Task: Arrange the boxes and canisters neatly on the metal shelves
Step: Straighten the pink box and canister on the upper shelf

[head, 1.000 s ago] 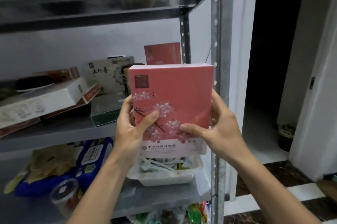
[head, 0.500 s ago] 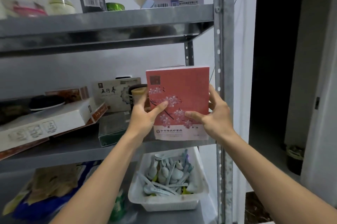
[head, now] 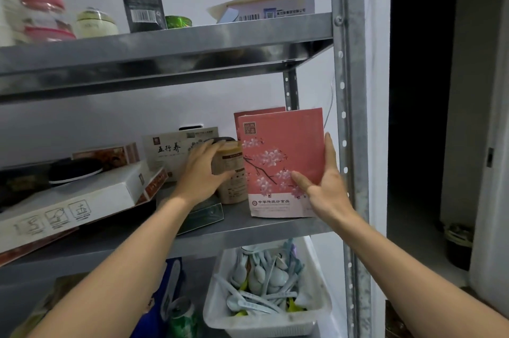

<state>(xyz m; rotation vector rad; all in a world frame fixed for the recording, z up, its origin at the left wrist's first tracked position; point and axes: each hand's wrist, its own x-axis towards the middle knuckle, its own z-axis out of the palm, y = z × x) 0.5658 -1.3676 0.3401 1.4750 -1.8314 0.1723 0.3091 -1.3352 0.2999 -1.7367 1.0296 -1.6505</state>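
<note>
Pink cardboard box (head: 281, 161) stands upright at the right end of the middle shelf (head: 248, 227), bottom edge on the metal, close to the near lip and beside the upright post (head: 349, 117). Right hand (head: 325, 189) holds it with the thumb across the front face and the fingers up the right edge. Looks like a steadying grip to square it against a second pink box (head: 259, 113) directly behind.

Left hand (head: 203, 172) wraps the beige canister (head: 231, 172) just left of the box. My read is that it's bracing or nudging the canister so the box seats flush without knocking it over.

Hard to see:
- Rear pink box shows only a top strip, and I can't tell if the two boxes touch.
- Canister-to-box contact is unclear, since the box front overlaps the canister's right side.
- Left fingertips are motion-blurred over the canister lid.
- Green box (head: 209, 213) is mostly under the left wrist.
- Flat white box (head: 68, 200) is cut off at the left frame edge, and its print is smeared.
</note>
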